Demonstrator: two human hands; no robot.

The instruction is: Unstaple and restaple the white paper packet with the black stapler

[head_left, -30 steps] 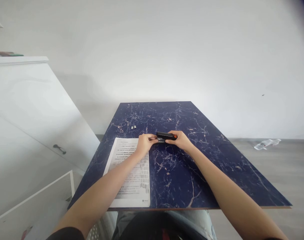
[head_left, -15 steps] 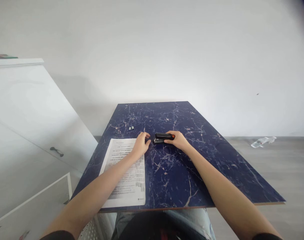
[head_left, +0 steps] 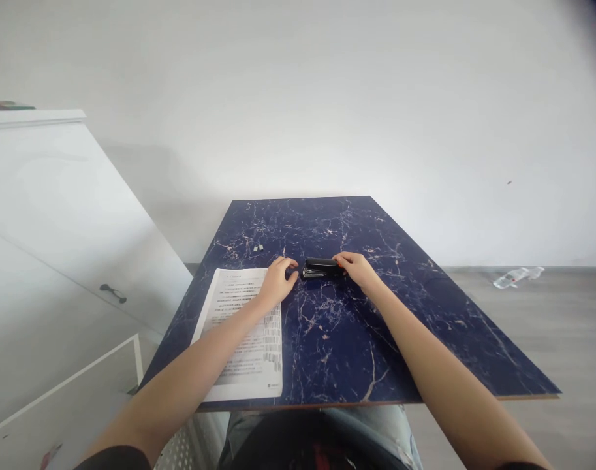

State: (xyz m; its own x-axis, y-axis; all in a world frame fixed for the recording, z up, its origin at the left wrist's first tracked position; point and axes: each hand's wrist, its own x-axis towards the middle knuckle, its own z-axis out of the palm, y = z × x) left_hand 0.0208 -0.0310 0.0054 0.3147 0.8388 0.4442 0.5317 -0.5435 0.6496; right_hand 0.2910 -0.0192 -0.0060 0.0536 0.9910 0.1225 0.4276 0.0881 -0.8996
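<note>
A black stapler (head_left: pixel 322 268) lies on the dark blue marbled table, its jaw end pointing left. Its rear end, with a spot of orange-red, is pinched between the thumb and fingers of my right hand (head_left: pixel 357 268). Just left of the jaw, my left hand (head_left: pixel 279 281) is curved with thumb and fingers apart, holding nothing and not touching the stapler. Beneath my left wrist and forearm are printed paper sheets (head_left: pixel 239 326), partly covered by that arm. Two small silvery pieces (head_left: pixel 258 248), perhaps staple strips, rest farther back on the left.
The blue table (head_left: pixel 337 352) reaches nearly to a pale wall. On the left stands a white cabinet (head_left: pixel 57 196) with a dark handle (head_left: pixel 112 293). A clear plastic-looking item (head_left: pixel 516 277) lies on the grey floor to the right. My lap is below the table's front edge.
My right hand has slid right along the stapler, from its body to its rear end. My left hand has barely moved. The view has shifted slightly.
</note>
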